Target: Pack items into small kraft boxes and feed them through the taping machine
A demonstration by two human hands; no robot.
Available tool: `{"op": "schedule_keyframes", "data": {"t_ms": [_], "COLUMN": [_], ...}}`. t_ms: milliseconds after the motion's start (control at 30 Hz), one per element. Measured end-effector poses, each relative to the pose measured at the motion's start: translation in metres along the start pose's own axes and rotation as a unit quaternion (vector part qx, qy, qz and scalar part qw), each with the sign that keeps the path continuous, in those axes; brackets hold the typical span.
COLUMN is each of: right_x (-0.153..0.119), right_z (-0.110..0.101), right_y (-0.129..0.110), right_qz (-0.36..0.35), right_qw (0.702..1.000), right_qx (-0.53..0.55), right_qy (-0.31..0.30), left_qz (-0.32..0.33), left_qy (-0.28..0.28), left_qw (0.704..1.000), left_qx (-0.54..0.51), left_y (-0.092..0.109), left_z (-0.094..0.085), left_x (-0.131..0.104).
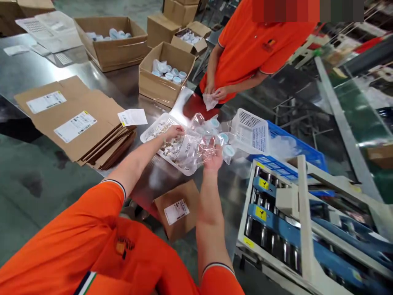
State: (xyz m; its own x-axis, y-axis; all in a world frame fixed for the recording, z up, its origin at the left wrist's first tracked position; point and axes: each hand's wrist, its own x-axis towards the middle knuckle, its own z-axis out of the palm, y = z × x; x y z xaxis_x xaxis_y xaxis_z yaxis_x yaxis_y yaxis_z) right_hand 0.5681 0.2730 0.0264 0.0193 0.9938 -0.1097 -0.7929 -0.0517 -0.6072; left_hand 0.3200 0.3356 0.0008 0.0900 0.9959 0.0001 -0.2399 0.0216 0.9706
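Over a white perforated tray (149, 133) of small pieces, my left hand (174, 132) has its fingers closed at the edge of a clear plastic bag (188, 149) with dark print. My right hand (212, 153) lies palm up under the crinkled clear plastic, its fingers partly spread and seen through the film. Beyond it, several round white-lidded jars (229, 150) in clear wrap rest on the metal table (144, 180). What exactly my left fingertips pinch is too small to tell apart from the bag.
Flattened labelled cartons (76, 119) are stacked at the left. Open boxes (162, 88) of jars stand behind. Across the table, a person (258, 53) in orange handles a small clear bag. A white basket (250, 131), blue crate (316, 157) and roller machine (276, 221) are at the right.
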Motion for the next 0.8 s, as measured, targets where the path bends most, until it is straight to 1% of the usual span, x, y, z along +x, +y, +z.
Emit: {"op": "schedule_keyframes", "data": {"t_ms": [33,67,133,200,267,333,367,433,500,533,567,600,633,667,700,733,800], "right_x": [0.002,0.004,0.005,0.004,0.002,0.001,-0.001,-0.005,-0.014,-0.020,-0.027,-0.035,-0.043,-0.052,-0.061,-0.072,-0.104], "right_z": [-0.002,-0.004,-0.011,-0.019,-0.024,-0.024,-0.022,-0.014,-0.002,0.005,0.012,0.018,0.024,0.030,0.034,0.036,0.038], "right_y": [-0.001,-0.003,-0.005,-0.007,-0.008,-0.009,-0.011,-0.018,-0.026,-0.031,-0.033,-0.034,-0.031,-0.023,-0.011,0.007,0.056], "right_qz": [-0.005,-0.009,-0.011,-0.008,-0.006,-0.015,-0.021,-0.024,-0.023,-0.027,-0.036,-0.046,-0.050,-0.044,-0.028,-0.003,0.058], "right_qw": [1.000,0.999,0.997,0.993,0.990,0.989,0.990,0.991,0.992,0.991,0.990,0.988,0.983,0.977,0.967,0.954,0.917], "right_qx": [-0.006,-0.017,-0.051,-0.094,-0.131,-0.137,-0.130,-0.123,-0.128,-0.129,-0.127,-0.128,-0.135,-0.155,-0.186,-0.228,-0.323], "right_qy": [0.009,0.025,0.061,0.070,0.058,0.053,0.051,0.041,0.011,-0.013,-0.042,-0.075,-0.109,-0.143,-0.172,-0.196,-0.229], "left_qz": [0.015,0.049,0.144,0.222,0.275,0.315,0.334,0.378,0.427,0.442,0.447,0.438,0.416,0.388,0.353,0.314,0.235], "left_qy": [0.021,0.040,0.062,0.059,0.044,0.027,0.021,0.017,0.026,0.035,0.045,0.058,0.070,0.084,0.110,0.143,0.216], "left_qw": [1.000,0.997,0.985,0.968,0.951,0.935,0.927,0.906,0.878,0.868,0.865,0.869,0.881,0.896,0.912,0.926,0.944], "left_qx": [0.017,0.035,0.066,0.100,0.135,0.160,0.170,0.191,0.213,0.221,0.225,0.222,0.214,0.201,0.179,0.155,0.080], "left_y": [0.006,0.013,0.024,0.036,0.051,0.071,0.083,0.106,0.121,0.123,0.119,0.110,0.095,0.075,0.052,0.026,-0.026], "left_z": [-0.002,-0.004,-0.007,-0.006,-0.002,0.006,0.010,0.016,0.014,0.010,0.005,-0.002,-0.008,-0.014,-0.019,-0.022,-0.022], "left_x": [0.005,0.010,0.023,0.035,0.043,0.043,0.039,0.022,-0.011,-0.034,-0.062,-0.095,-0.131,-0.169,-0.209,-0.249,-0.328]}}
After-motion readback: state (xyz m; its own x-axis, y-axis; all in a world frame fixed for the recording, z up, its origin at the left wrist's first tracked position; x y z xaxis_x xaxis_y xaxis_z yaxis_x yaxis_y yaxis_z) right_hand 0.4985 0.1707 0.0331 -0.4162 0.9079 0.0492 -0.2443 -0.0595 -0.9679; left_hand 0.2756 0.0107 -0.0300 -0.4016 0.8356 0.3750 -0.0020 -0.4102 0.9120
